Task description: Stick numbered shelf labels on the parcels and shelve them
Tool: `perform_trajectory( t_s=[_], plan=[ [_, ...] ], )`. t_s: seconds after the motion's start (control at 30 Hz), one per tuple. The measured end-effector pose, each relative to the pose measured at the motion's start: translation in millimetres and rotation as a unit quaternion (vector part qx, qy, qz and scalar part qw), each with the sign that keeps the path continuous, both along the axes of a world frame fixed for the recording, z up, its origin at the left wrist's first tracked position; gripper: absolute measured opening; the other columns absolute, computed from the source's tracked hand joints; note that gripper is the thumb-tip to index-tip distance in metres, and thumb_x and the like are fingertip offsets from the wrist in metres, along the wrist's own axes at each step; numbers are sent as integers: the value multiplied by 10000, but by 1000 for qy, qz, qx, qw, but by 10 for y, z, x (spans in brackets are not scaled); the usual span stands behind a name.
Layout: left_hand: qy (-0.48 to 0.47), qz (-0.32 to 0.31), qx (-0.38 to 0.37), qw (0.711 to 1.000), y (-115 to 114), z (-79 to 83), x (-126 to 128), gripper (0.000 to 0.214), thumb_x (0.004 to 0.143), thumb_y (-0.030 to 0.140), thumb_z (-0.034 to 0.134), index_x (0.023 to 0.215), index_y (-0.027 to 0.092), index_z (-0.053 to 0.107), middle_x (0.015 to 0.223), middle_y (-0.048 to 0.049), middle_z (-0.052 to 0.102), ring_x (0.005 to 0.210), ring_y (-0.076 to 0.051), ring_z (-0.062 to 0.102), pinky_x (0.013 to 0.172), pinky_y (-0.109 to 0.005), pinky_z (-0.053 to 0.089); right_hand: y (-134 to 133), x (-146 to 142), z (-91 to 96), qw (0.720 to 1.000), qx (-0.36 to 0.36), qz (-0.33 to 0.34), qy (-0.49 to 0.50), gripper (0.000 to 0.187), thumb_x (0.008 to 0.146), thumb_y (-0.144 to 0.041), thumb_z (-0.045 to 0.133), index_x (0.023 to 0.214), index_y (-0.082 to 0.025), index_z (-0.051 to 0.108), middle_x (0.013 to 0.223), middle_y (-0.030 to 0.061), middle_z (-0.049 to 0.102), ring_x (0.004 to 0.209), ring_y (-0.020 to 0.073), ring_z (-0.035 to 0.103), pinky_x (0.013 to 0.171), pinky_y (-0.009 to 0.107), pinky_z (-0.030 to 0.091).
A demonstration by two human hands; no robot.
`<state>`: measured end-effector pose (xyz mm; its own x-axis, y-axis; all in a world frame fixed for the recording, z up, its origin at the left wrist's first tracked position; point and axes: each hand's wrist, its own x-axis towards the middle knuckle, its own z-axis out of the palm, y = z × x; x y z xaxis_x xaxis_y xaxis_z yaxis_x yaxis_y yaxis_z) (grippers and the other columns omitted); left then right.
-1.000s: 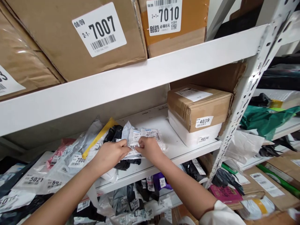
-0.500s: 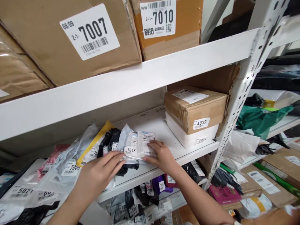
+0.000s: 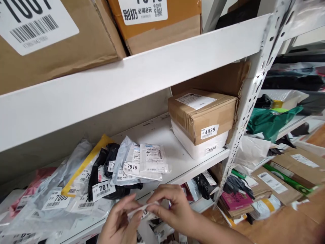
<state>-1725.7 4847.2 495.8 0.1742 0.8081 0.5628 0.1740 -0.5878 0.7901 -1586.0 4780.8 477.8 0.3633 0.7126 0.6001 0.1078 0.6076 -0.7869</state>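
In front of the shelf edge, my left hand [image 3: 121,220] pinches one end of a small white label [image 3: 145,212] with a printed digit partly showing. The fingers and thumb of my right hand [image 3: 174,208] close on its other end. Just above the hands, a small clear-fronted parcel [image 3: 153,158] lies flat on the shelf, overlapping the parcel marked 7018 [image 3: 132,166]. To the left sits a black parcel marked 7011 [image 3: 103,190]. Neither hand touches these parcels.
A brown box marked 4039 [image 3: 203,115] rests on a white box [image 3: 198,144] at the right. The white shelf beam [image 3: 142,78] crosses above, carrying large cartons [image 3: 83,44]. A perforated upright post [image 3: 250,98] stands right. More bagged parcels [image 3: 58,200] crowd the left.
Both hands have left the small parcels and come together lower down, gripping a white label between them. The view has shifted, bringing the 7011 label into sight.
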Motion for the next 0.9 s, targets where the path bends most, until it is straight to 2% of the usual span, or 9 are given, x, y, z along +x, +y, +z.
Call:
perform_trajectory(
  t_s=[0.07,0.13,0.3,0.47,0.57,0.67,0.73,0.83,0.9],
  plan=[
    [27,-22,-88,996,55,17,29,315,699,371,768,992,263,720,759,-8,737,649,-179,680,586,-253,578,43,42,-85,997,-35,-11,74,109,795,-256,735,900,-227,733,698,13,684,613,120,601,580,216,461],
    [47,-16,-134,990,127,-3,31,318,680,397,788,945,227,743,844,-27,759,703,-173,692,619,-223,573,84,78,-148,991,-60,-4,116,132,803,-278,727,916,-212,715,673,-3,641,593,107,565,558,208,439],
    [19,-46,-156,986,220,-96,78,269,716,417,761,880,203,758,902,-38,765,816,-180,704,741,-228,573,161,116,-207,986,-77,-7,145,139,820,-315,708,873,-187,699,694,3,616,621,107,541,569,214,422],
    [20,-82,-200,976,170,-63,145,470,684,407,793,1103,212,708,1031,-67,751,990,-227,694,810,-263,574,202,126,-226,980,-86,-9,180,189,805,-361,716,872,-185,700,675,6,619,591,110,527,533,218,416],
    [24,-89,-215,972,177,-95,137,506,677,424,795,1123,203,701,941,-61,762,898,-213,708,730,-241,575,203,143,-228,984,-84,-32,155,189,820,-376,699,868,-193,701,730,24,644,648,128,570,566,233,453],
    [41,-73,-203,976,191,-167,110,436,732,446,747,1098,212,710,895,-37,748,797,-171,687,660,-207,547,176,159,-192,992,-63,-84,65,132,819,-339,706,859,-215,726,870,54,656,801,161,610,644,258,484],
    [37,-58,-182,981,176,-202,95,415,768,445,715,1119,225,695,884,-20,729,767,-140,666,651,-182,527,151,159,-142,995,-52,-87,8,89,817,-303,710,844,-223,737,829,43,651,753,149,601,635,258,476],
    [-8,-92,-210,973,119,-218,68,641,722,420,764,1307,271,549,900,-2,717,741,-138,668,646,-201,543,160,165,-52,997,-36,-69,-23,69,835,-271,692,843,-218,735,752,26,660,667,131,586,613,257,467],
    [-6,-127,-254,959,83,-220,30,681,661,405,811,1278,255,566,939,-22,731,771,-171,684,658,-237,565,232,199,1,996,-29,-85,3,80,833,-282,693,838,-211,729,788,37,675,710,143,604,635,263,477]
  ],
)
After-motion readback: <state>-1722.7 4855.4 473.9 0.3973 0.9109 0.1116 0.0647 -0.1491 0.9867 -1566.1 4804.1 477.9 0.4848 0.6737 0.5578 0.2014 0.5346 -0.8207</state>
